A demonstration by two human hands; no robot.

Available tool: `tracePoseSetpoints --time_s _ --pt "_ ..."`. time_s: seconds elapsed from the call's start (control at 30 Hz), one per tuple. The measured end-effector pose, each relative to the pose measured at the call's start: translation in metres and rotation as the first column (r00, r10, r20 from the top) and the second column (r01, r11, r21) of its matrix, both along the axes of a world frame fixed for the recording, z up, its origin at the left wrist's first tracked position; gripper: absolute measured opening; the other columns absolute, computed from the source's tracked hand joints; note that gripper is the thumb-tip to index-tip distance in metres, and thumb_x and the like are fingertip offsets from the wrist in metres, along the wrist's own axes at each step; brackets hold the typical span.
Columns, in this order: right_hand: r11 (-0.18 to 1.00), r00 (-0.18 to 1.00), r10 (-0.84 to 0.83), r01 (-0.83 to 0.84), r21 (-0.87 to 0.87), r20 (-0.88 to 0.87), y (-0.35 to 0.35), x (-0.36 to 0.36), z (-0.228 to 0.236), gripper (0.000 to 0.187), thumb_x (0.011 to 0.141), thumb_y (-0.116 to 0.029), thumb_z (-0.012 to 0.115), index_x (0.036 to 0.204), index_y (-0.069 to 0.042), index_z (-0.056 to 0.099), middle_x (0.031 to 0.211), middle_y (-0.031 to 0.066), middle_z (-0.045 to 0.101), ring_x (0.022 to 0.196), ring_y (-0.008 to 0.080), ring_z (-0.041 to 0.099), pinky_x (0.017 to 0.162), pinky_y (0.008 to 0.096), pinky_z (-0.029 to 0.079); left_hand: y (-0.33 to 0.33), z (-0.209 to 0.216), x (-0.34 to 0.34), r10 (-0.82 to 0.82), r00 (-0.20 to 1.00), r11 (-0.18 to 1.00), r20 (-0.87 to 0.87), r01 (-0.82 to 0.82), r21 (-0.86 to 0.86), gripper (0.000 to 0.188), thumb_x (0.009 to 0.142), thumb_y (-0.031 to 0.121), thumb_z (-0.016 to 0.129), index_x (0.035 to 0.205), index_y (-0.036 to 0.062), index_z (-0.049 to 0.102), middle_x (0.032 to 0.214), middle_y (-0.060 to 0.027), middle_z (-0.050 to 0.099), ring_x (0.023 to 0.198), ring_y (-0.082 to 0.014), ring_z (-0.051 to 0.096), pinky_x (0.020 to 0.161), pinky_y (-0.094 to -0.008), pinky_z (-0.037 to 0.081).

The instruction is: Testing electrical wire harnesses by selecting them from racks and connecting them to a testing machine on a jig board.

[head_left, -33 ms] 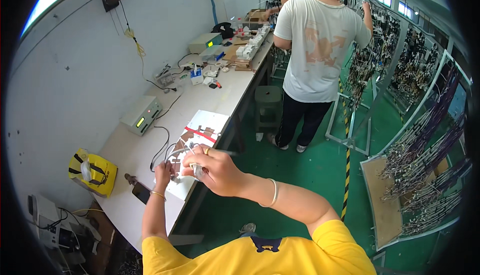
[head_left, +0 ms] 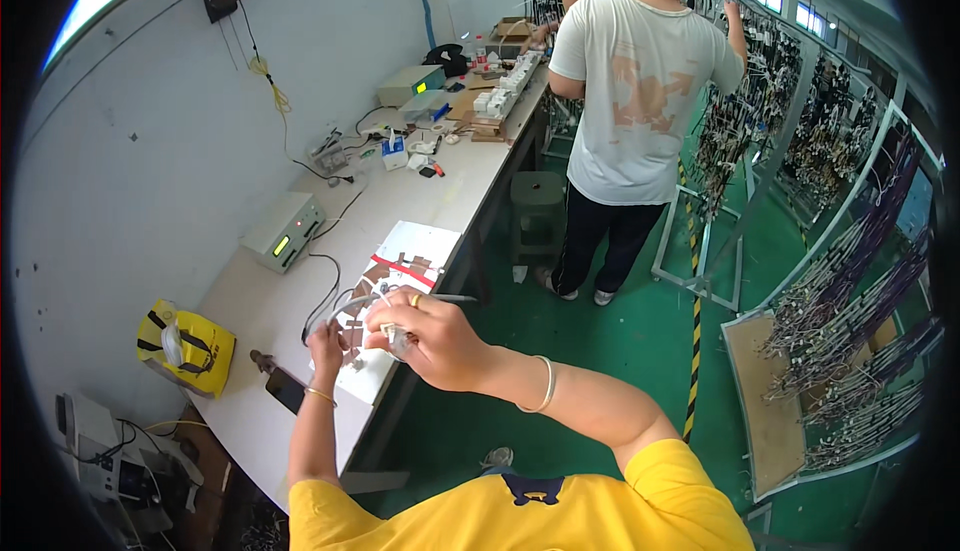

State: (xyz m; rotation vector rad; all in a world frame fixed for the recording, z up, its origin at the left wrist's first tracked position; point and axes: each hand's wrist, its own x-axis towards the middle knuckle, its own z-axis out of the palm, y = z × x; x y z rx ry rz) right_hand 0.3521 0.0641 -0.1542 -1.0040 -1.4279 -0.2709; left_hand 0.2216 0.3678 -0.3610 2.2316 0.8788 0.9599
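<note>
A grey cable [head_left: 352, 303] arches between my two hands above the white board [head_left: 425, 241] on the bench. My right hand [head_left: 430, 339] is closed round the cable, and a whitish connector [head_left: 397, 338] shows at its fingers. A loose cable end sticks out to the right past that hand. My left hand [head_left: 327, 347] pinches the cable's other end near the board's left edge; its fingertips are partly hidden. Brown pieces and a red strip [head_left: 402, 270] lie on the board.
On the bench stand a grey box-shaped tester [head_left: 284, 231] with a lit display, a phone [head_left: 284, 388] and a yellow bag [head_left: 187, 347]. Tissues and small tools lie farther back. A person in a white shirt [head_left: 630, 101] stands beyond a stool [head_left: 537, 213]. Cable racks [head_left: 860, 331] line the right.
My left hand has shifted very slightly to the right. My right hand keeps its grip on the cable. In the background, a co-worker's hand at the far bench has moved a little.
</note>
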Motion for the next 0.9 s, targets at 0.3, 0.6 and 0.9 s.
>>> tracePoseSetpoints --time_s 0.3,0.6,0.9 --pt "0.479 0.657 -0.638 0.747 0.461 -0.402 -0.164 0.003 0.024 0.036 0.101 -0.030 0.037 0.096 0.001 0.055 0.106 0.0212 0.061 0.101 0.0343 0.058 0.095 0.0481 0.044 -0.121 0.218 0.030 -0.646 0.749 0.759 -0.143 0.651 -0.020 0.012 0.086 0.012 0.066 0.090 0.0011 0.067 0.059 -0.0090 0.057 0.050 -0.0164 0.050 0.049 -0.0300 0.040" --pt "0.013 -0.065 -0.954 0.966 -0.258 -0.292 -0.437 -0.002 0.000 0.022 0.091 -0.014 0.055 0.100 0.004 0.062 0.102 0.0160 0.066 0.091 0.0238 0.064 0.084 0.0346 0.051 -0.375 0.281 0.183 -0.936 -0.143 -0.166 -0.320 0.985 0.045 0.023 0.087 0.021 0.066 0.080 -0.0005 0.066 0.070 -0.0127 0.062 0.064 -0.0262 0.058 0.059 -0.0343 0.045" --pt "0.639 0.197 -0.587 0.709 -0.299 -0.785 -0.688 -0.059 -0.114 0.013 0.091 -0.012 0.061 0.095 -0.001 0.067 0.110 0.0184 0.065 0.098 0.0249 0.064 0.080 0.0347 0.055 -0.684 0.351 0.241 -0.963 -0.212 -0.200 0.165 0.976 0.085 0.023 0.092 0.017 0.063 0.089 -0.0054 0.067 0.074 0.0005 0.061 0.068 -0.0042 0.043 0.061 -0.0200 0.034"
